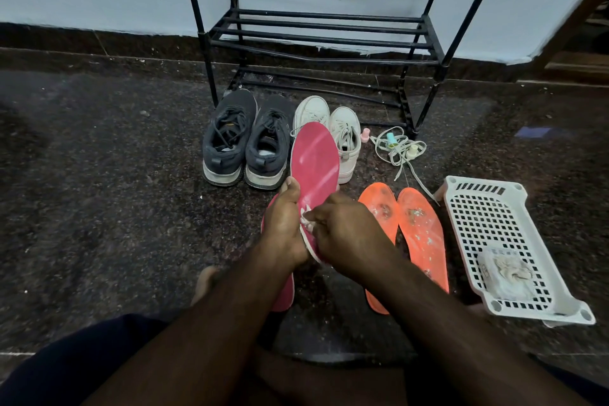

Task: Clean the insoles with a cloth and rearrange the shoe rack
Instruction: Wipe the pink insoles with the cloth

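Left hand (286, 227) grips pink insole (314, 161) upright; right hand (346, 234) pinches white cloth (307, 220) against insole's lower face.

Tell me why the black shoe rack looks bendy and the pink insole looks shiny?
Head view: the wide-angle lens bows the black metal shoe rack and the wall's edge near the corners; a pale streak of glare runs down the pink foam insole held by the left hand; the dark speckled stone floor is dim and smeary on the left, while the middle stays sharp.
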A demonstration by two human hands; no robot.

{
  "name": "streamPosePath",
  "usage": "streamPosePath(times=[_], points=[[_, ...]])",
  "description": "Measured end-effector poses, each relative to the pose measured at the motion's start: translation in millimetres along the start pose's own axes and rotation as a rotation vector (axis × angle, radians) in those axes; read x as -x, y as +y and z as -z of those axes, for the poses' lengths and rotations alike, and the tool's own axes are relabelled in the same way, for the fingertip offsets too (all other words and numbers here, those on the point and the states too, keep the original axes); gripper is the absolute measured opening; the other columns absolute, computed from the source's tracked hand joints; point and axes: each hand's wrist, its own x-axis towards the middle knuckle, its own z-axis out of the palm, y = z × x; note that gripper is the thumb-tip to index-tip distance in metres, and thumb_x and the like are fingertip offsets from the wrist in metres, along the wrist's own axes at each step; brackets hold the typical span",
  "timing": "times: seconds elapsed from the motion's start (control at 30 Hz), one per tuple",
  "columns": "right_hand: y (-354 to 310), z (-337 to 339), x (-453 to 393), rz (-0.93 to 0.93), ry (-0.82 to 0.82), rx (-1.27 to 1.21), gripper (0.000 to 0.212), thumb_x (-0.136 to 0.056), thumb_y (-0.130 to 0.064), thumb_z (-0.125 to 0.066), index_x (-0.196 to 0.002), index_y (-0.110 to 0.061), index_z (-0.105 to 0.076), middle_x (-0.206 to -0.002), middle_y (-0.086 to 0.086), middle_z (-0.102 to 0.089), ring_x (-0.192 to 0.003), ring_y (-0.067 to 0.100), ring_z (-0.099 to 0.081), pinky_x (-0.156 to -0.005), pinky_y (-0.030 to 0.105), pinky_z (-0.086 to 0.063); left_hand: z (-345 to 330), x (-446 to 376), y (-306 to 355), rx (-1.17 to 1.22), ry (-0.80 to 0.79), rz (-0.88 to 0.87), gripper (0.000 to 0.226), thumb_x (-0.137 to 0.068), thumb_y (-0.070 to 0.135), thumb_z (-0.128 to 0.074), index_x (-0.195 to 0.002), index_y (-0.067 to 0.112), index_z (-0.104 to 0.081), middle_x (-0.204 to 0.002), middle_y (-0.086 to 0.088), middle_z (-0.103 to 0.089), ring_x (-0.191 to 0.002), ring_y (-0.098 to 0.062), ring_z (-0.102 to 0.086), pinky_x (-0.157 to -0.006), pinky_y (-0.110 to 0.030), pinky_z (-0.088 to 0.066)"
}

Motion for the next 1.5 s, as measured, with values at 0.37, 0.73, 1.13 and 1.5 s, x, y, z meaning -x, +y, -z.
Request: streamPosePath(times=[0.37, 0.73, 1.13, 1.5], points=[[15, 20, -2, -0.180, 0.091, -0.342, 0.016, -0.083, -0.015, -0.069, -0.095, -0.022, -0.076, -0.086, -0.011, -0.074, -0.075, 0.005, -0.067, -0.074, 0.028, -0.054, 8, -15, 2, 0.063, -0.095, -0.039, 0.063, -0.101, 0.054, -0.041, -0.149, 0.014, -0.040, -0.140, -0.031, -0.052, -0.124, -0.044, -0.057, -0.093, -0.062, -0.052], [2, 17, -1, -0.022, 0.065, -0.104, 0.023, -0.087, -0.018, -0.062, -0.107, -0.023, -0.073, -0.101, 0.001, -0.071, -0.097, 0.019, -0.062, -0.084, 0.033, -0.047, 6, -16, 5, 0.092, -0.053, -0.036, 0.063, -0.101, 0.054, -0.040, -0.148, 0.013, -0.044, -0.142, -0.023, -0.054, -0.102, -0.037, -0.067, -0.074, -0.048, -0.060], [5, 16, 3, -0.083, -0.094, -0.173, 0.019, -0.084, -0.018, -0.064, -0.097, -0.020, -0.077, -0.095, -0.002, -0.075, -0.087, 0.014, -0.067, -0.077, 0.029, -0.049, -1, -8, 0, 0.024, 0.051, -0.181, 0.039, -0.107, 0.043, -0.037, -0.133, 0.018, -0.050, -0.127, -0.031, -0.062, -0.108, -0.041, -0.065, -0.091, -0.063, -0.052], [5, 7, 2, -0.066, -0.087, -0.159, 0.020, -0.082, -0.014, -0.061, -0.094, -0.018, -0.076, -0.091, 0.002, -0.074, -0.087, 0.019, -0.066, -0.079, 0.033, -0.050, -5, -3, 2, 0.065, 0.055, -0.223, 0.036, -0.108, 0.039, -0.033, -0.136, 0.020, -0.045, -0.127, -0.031, -0.061, -0.089, -0.041, -0.073, -0.078, -0.061, -0.058]])
